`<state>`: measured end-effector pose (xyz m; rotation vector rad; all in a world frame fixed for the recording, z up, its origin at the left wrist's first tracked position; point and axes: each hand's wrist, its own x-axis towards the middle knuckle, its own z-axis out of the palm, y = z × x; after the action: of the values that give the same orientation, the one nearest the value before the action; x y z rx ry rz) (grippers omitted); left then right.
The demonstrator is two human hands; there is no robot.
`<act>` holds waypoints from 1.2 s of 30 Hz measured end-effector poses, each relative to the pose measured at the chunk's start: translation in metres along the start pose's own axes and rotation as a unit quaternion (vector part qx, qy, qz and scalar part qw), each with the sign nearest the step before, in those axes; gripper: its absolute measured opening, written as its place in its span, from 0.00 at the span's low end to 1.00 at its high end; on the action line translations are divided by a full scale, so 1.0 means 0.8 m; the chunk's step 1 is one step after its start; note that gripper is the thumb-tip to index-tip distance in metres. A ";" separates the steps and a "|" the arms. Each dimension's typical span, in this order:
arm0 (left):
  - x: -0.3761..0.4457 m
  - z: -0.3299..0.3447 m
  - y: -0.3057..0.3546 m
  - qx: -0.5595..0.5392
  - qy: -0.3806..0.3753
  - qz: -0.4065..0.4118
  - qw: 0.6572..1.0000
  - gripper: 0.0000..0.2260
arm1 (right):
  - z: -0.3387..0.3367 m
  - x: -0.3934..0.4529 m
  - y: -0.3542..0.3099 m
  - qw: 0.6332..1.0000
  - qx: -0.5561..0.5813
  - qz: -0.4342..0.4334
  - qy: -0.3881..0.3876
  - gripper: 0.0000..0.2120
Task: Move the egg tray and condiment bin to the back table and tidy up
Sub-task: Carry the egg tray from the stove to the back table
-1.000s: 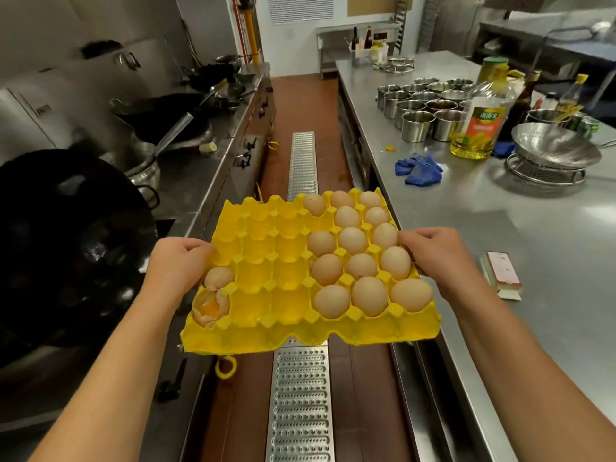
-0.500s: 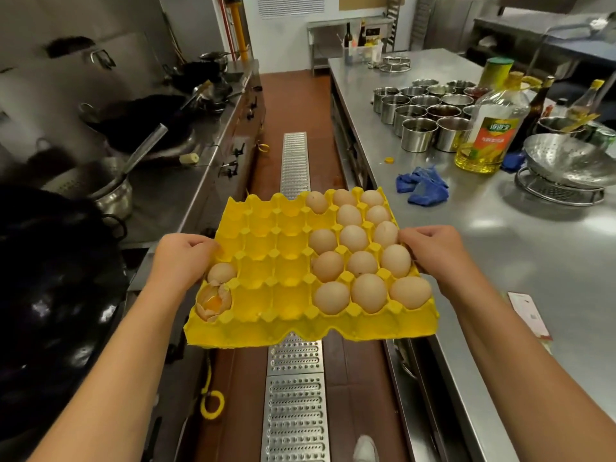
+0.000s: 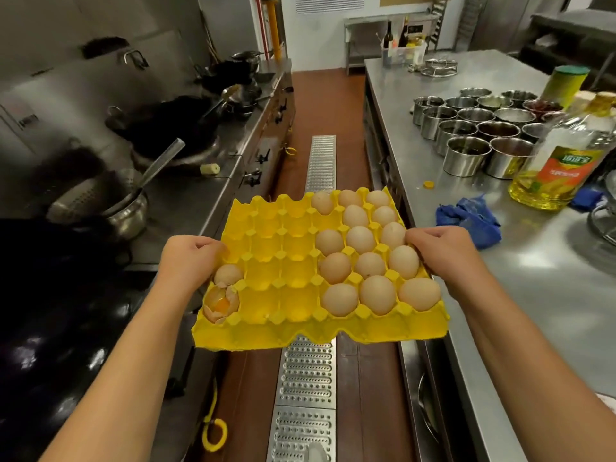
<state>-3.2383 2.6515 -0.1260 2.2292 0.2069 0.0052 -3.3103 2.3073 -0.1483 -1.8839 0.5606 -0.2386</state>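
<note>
I hold a yellow egg tray (image 3: 283,248) level over the aisle floor. My left hand (image 3: 190,258) grips its left edge and my right hand (image 3: 440,251) grips its right edge. Several brown eggs (image 3: 363,261) fill the tray's right half. A whole egg and a cracked shell with yolk (image 3: 221,301) sit at the near left corner. A clear condiment bin (image 3: 405,51) with bottles stands at the far end of the steel counter. The back table (image 3: 390,20) stands against the far wall.
A steel counter (image 3: 500,261) runs along my right with several metal cups (image 3: 480,135), an oil bottle (image 3: 563,165) and a blue cloth (image 3: 470,218). Woks (image 3: 173,128) and a stove line the left. A floor drain grate (image 3: 321,161) runs down the aisle.
I have walked forward along the aisle with the tray; the counter items and woks are closer. Both hands keep the same grip on the tray.
</note>
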 end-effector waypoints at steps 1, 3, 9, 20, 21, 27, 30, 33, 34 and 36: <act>0.013 0.001 0.001 0.001 0.000 0.002 1.000 0.09 | 0.007 0.011 -0.003 1.000 -0.002 0.001 0.000 0.17; 0.046 0.004 0.004 -0.004 0.001 0.005 1.000 0.08 | 0.023 0.039 -0.007 1.000 -0.002 0.002 0.005 0.18; 0.147 0.017 0.013 -0.008 -0.012 0.018 1.000 0.09 | 0.064 0.110 -0.024 1.000 0.018 -0.002 0.014 0.13; 0.286 0.076 0.059 -0.004 -0.045 0.018 0.999 0.08 | 0.074 0.237 -0.033 0.999 0.012 0.017 0.048 0.15; 0.295 0.084 0.065 -0.004 -0.044 0.016 0.999 0.08 | 0.073 0.252 -0.032 0.999 0.013 0.017 0.046 0.14; 0.337 0.119 0.114 -0.009 -0.026 0.013 1.000 0.07 | 0.062 0.341 -0.038 0.999 0.024 0.012 0.025 0.13; 0.365 0.128 0.136 -0.002 -0.011 0.013 1.000 0.07 | 0.061 0.387 -0.051 1.000 0.025 0.008 0.010 0.15; 0.394 0.136 0.149 -0.007 -0.002 0.010 1.000 0.07 | 0.066 0.425 -0.064 1.000 0.025 0.004 0.004 0.16; 0.406 0.140 0.152 -0.009 -0.001 0.009 1.000 0.07 | 0.068 0.439 -0.068 1.000 0.024 0.004 0.002 0.15; 0.434 0.150 0.157 -0.005 0.003 0.009 1.000 0.07 | 0.074 0.471 -0.073 1.000 0.025 0.002 -0.001 0.14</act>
<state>-2.8679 2.5338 -0.1262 2.2206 0.1896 0.0235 -2.9429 2.1896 -0.1547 -1.8336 0.5518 -0.2461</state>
